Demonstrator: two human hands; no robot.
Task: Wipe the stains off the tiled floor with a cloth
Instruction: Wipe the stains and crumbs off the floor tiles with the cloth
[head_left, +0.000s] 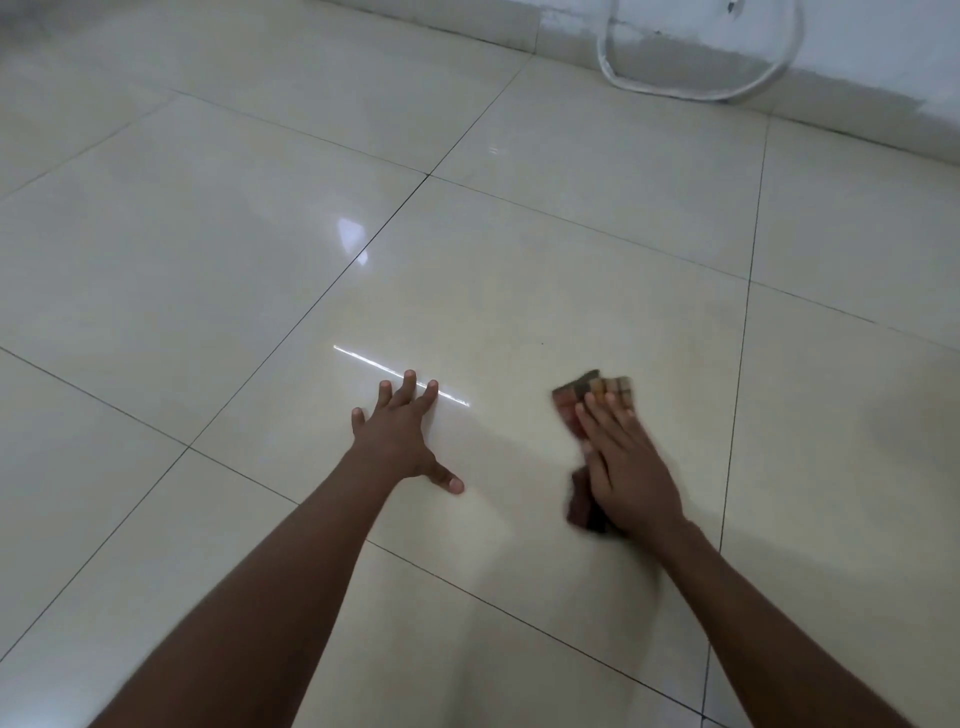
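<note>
Your cloth (592, 395) — a checked rag in reds, browns and yellows — lies flat on the cream tiled floor (519, 291), on the large tile in front of you, to the right of centre. Your right hand (626, 467) lies on top of it with the fingers straight and together, palm down, pressing rather than gripping; one end of the cloth shows beyond your fingertips, a darker end pokes out by the heel of your palm, and both hand and cloth are blurred. Your left hand (402, 434) rests on the same tile, well apart from the cloth, fingers spread wide and flat on the floor, thumb out to the side, holding nothing. A thin bright reflection (363, 360) runs across the tile by those fingertips. Farther off, a white hose (613, 78) loops along the base of the pale wall (883, 47).
</note>
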